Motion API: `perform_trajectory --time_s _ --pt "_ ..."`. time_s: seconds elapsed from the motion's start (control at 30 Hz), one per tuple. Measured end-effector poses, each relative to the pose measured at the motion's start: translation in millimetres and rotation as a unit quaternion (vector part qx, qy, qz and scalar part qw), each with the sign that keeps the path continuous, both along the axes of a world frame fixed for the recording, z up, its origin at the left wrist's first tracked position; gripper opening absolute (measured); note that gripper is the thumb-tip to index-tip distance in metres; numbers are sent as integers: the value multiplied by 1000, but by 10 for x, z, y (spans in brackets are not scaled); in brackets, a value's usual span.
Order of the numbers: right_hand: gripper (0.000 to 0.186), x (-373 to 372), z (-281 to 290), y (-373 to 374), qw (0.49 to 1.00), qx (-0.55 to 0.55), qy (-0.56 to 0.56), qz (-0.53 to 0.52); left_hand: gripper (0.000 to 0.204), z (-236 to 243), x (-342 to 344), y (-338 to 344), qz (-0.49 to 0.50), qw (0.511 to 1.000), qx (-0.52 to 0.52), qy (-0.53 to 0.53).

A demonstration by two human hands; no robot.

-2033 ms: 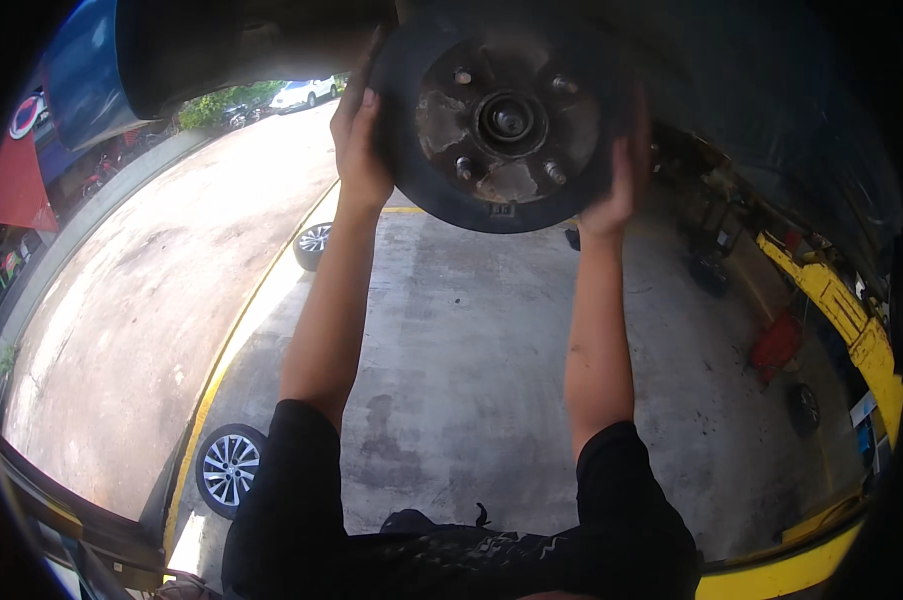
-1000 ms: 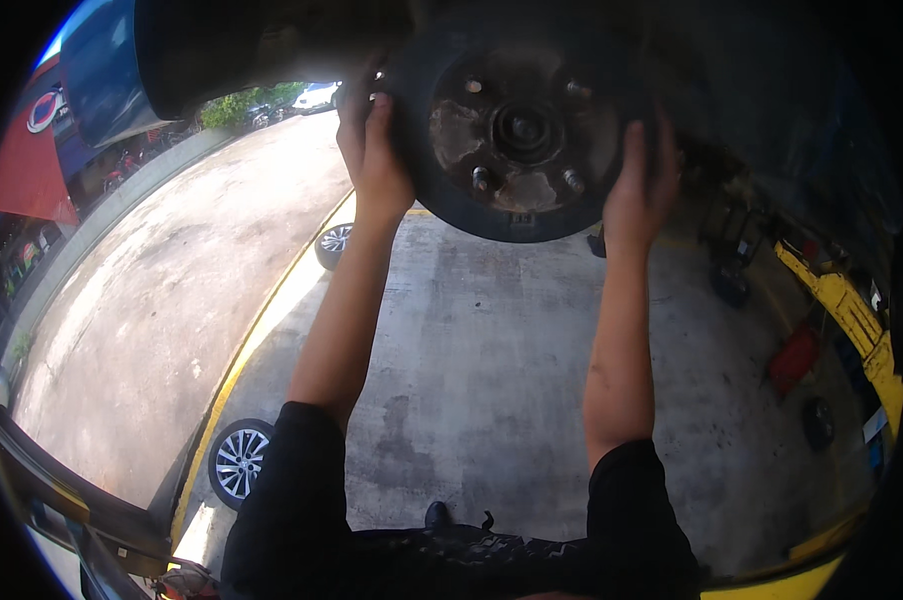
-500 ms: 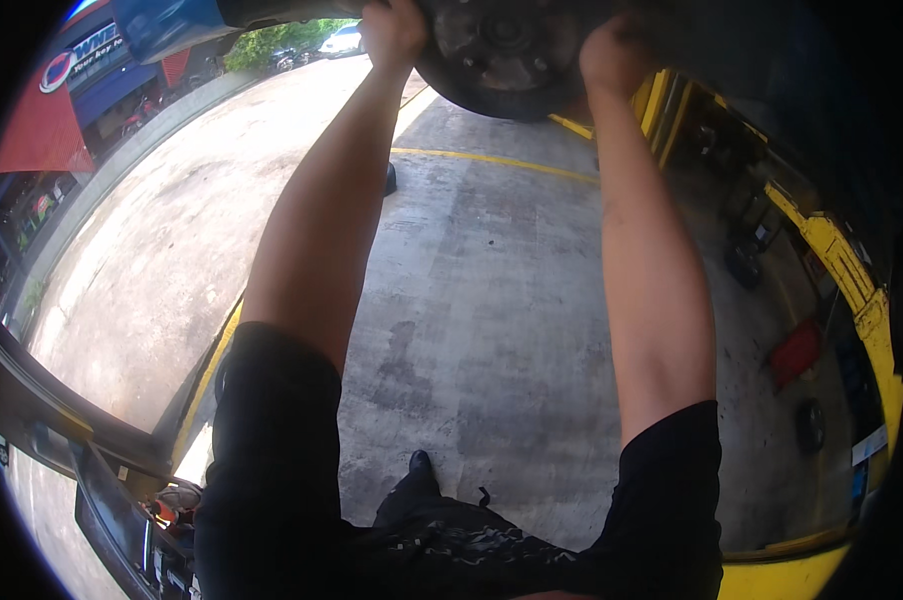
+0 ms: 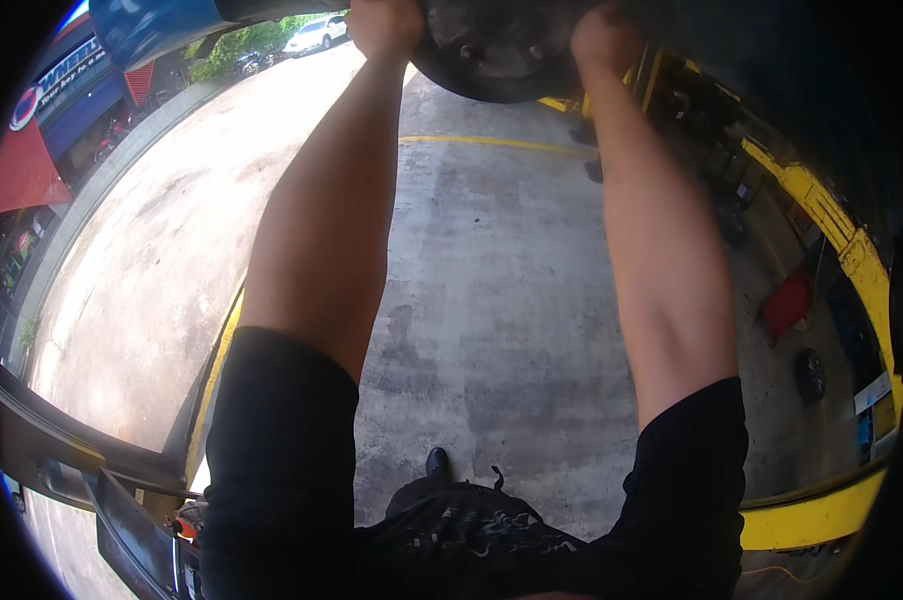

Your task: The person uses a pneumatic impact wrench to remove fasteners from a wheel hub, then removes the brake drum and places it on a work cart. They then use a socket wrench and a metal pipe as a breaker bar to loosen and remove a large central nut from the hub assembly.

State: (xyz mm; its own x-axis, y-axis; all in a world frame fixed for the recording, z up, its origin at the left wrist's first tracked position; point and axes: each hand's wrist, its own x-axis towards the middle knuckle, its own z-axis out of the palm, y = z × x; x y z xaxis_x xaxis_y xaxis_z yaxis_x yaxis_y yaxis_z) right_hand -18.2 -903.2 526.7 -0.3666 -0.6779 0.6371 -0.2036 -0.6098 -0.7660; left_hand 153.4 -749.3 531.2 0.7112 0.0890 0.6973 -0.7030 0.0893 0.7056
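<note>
At the top edge, a dark round brake disc or drum [image 4: 497, 70] with wheel studs hangs under the vehicle's dark body, its upper part cut off and shadowed. My left hand [image 4: 386, 25] is closed on the left side of its rim. My right hand [image 4: 607, 45] grips the opposite side, its fingers partly hidden in shadow. Both forearms reach straight up from my short black sleeves. A blue body panel [image 4: 152, 30] sits at the upper left.
Yellow lift parts [image 4: 837, 215] run along the right, with a red object [image 4: 787, 305] and a loose wheel [image 4: 810, 375] beside them. Concrete floor [image 4: 492, 300] lies below. A dark metal beam [image 4: 72, 450] crosses the lower left. A white car [image 4: 317, 35] stands in the background.
Both hands and the disc have risen toward the top edge, so more forearm and floor show. My foot has come into view at the bottom. Both hands stay on the disc.
</note>
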Motion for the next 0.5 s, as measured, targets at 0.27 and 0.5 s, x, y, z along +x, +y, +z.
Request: perform_trajectory --time_s 0.27,0.5 --pt "42 -530 -671 712 970 -186 -92 127 39 -627 -400 619 -21 987 -123 -100" --pt "59 -1491 -1622 1865 903 -334 -58 263 33 -1801 -1217 1567 -213 927 -293 -93"
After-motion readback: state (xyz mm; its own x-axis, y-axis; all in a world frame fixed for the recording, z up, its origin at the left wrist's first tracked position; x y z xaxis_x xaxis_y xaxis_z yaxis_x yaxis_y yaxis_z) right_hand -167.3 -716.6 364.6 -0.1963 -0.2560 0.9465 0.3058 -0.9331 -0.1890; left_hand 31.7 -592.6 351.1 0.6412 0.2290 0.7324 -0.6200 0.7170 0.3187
